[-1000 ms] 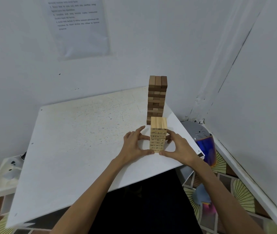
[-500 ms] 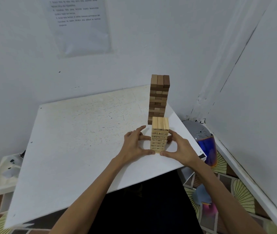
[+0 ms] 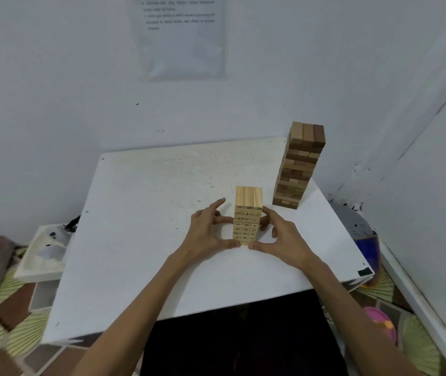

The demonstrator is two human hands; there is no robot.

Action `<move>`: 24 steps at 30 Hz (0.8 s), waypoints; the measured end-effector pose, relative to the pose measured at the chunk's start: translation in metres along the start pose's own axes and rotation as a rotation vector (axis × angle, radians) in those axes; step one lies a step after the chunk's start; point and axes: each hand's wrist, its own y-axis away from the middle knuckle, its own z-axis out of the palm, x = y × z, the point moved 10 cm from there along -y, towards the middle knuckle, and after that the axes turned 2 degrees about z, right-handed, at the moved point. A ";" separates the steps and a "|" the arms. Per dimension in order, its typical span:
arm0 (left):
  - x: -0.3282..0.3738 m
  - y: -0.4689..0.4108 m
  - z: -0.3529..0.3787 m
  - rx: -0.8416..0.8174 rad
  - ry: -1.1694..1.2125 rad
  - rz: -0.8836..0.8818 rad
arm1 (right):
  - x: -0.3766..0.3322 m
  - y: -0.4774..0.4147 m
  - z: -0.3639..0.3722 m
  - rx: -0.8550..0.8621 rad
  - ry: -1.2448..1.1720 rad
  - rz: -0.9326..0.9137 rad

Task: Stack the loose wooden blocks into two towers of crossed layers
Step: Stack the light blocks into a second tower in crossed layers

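Head view: pale tower of light wooden blocks with printed numbers (image 3: 247, 222) standing on white speckled tabletop (image 3: 148, 213), well apart from taller dark brown block tower (image 3: 299, 166) at far right corner. Cupping pale tower, left hand (image 3: 205, 234) and right hand (image 3: 284, 240), thumbs close together at its front base, fingers curled against opposite sides, left forefinger lifted clear. Probably squaring the layers: press evenly from both sides, stay low, avoid shoving the top, ease off slowly. No loose blocks visible.

Nearer tower (image 3: 247, 215) stands left before farther tower (image 3: 299, 169).
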 end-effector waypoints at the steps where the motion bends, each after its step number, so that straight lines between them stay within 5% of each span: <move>1: -0.005 0.002 -0.008 0.013 0.002 -0.011 | -0.006 -0.006 0.006 -0.011 0.002 -0.021; 24: -0.115 -0.010 -0.137 0.203 -0.001 -0.148 | -0.098 -0.135 0.103 -0.146 -0.027 -0.203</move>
